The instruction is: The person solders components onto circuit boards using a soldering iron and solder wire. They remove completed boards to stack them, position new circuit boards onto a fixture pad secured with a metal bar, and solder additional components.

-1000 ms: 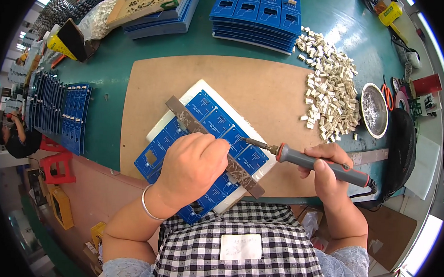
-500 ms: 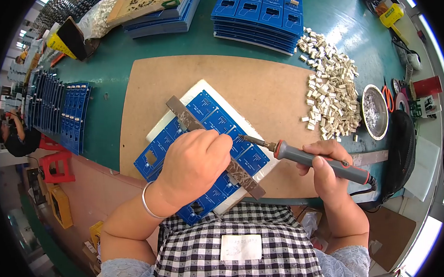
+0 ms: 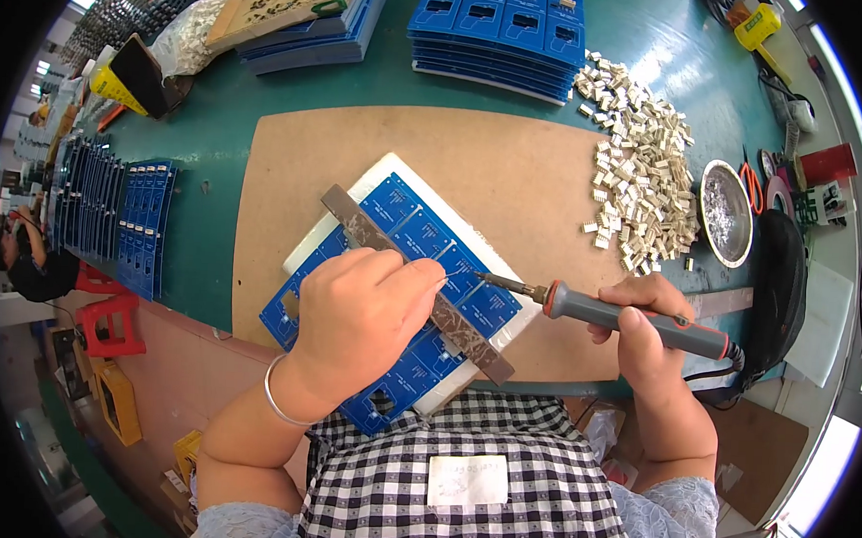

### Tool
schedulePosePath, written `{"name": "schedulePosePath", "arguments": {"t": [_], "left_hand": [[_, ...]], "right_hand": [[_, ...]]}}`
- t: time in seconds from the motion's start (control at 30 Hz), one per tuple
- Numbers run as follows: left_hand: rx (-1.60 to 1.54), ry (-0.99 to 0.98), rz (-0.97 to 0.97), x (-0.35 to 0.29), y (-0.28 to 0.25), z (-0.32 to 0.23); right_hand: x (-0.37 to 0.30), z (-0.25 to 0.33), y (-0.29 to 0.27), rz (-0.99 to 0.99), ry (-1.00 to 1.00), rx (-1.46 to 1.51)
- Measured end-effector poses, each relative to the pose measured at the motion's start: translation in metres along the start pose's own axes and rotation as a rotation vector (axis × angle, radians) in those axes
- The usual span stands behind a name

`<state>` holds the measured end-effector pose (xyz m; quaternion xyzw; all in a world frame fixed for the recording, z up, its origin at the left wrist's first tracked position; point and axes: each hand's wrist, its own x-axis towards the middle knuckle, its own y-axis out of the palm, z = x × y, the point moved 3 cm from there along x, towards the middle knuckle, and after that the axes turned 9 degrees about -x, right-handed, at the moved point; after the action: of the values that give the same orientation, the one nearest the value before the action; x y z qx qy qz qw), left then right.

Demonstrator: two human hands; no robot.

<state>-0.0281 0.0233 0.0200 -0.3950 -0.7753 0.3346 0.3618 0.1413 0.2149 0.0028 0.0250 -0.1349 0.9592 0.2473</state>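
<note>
My right hand point(image 3: 648, 322) grips a grey and orange soldering iron point(image 3: 631, 319), its tip pointing left and resting at or just above a blue circuit board panel point(image 3: 426, 234). My left hand point(image 3: 364, 309) is closed in a pinch over the panel, with a thin solder wire point(image 3: 457, 273) reaching from the fingertips toward the iron's tip. Across the panel lies a worn brown metal bar point(image 3: 476, 345), partly hidden under my left hand. Beneath the panel is a white foam pad point(image 3: 393, 165), set at a slant.
A brown board point(image 3: 301, 167) covers the green table's middle. White connectors point(image 3: 647, 173) are heaped at right, beside a metal bowl point(image 3: 727, 215) and orange-handled scissors point(image 3: 752, 190). Stacked blue panels point(image 3: 493, 55) stand at the back; more panels point(image 3: 144, 223) stand at left. A black bag point(image 3: 778, 294) lies far right.
The soldering iron and my right hand have shifted slightly right. My left hand has moved a little left and down, so the solder wire now shows between fingers and tip.
</note>
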Motion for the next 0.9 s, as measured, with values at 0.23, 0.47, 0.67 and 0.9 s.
{"name": "schedulePosePath", "arguments": {"t": [0.23,0.47,0.67,0.9], "left_hand": [[-0.151,0.059,-0.033,-0.005,0.011,-0.003],[-0.109,0.098,-0.015,-0.005,0.016,-0.003],[-0.084,0.108,0.005,-0.003,0.017,-0.004],[-0.069,0.068,0.05,0.0,0.016,-0.005]], "right_hand": [[-0.011,0.001,-0.001,-0.038,0.009,0.1],[-0.011,-0.001,0.002,-0.017,-0.015,0.046],[-0.011,-0.002,0.003,0.005,0.009,0.02],[-0.008,-0.001,0.006,0.008,0.049,0.016]]}}
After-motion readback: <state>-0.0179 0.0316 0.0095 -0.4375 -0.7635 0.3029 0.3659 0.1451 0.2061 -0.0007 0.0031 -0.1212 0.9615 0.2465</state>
